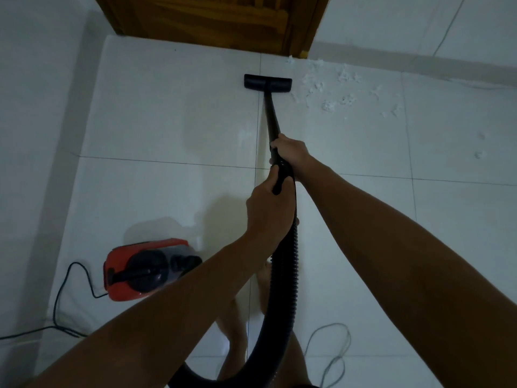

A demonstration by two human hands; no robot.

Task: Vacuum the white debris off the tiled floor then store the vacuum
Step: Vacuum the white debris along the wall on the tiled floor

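Note:
A black vacuum wand [270, 116] runs from my hands to its flat floor head [267, 82], which rests on the white tiled floor [167, 113] near the door. My right hand [288, 151] grips the wand higher up; my left hand [268, 211] grips the handle where the ribbed black hose [282, 289] joins. White debris [333, 91] lies scattered just right of the floor head, along the far wall. The red and black vacuum body [145, 271] sits on the floor at lower left.
A wooden door [212, 18] stands at the top. White walls [36, 135] bound the left and far sides. A black power cord [64, 301] trails left from the vacuum body, and a thin grey cable [333, 351] loops on the floor at lower right. My bare feet are beneath the hose.

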